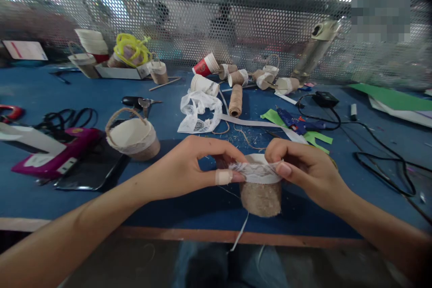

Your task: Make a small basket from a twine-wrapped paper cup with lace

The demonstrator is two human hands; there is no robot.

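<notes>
A paper cup (261, 199) wrapped in brown twine stands upright near the table's front edge. Across its white upper band runs a strip of white lace trim (258, 172). My left hand (205, 162), with a plaster on the thumb, pinches the lace at the cup's left side. On the right side, my right hand (303, 168) pinches the lace's other end between thumb and fingers. A thin white strip (240, 233) hangs below the cup over the table edge. To the left sits a similar small basket (133, 137) with a twine handle and lace rim.
A lace bundle (199, 111) and a twine spool (235, 100) lie beyond my hands. The blue glue gun (297, 121) rests at right, its black cable (384, 166) looping nearby. Scissors (141, 102), a purple-and-white device (57, 155) and a phone (91, 166) lie left. A perforated metal panel (189, 13) stands behind.
</notes>
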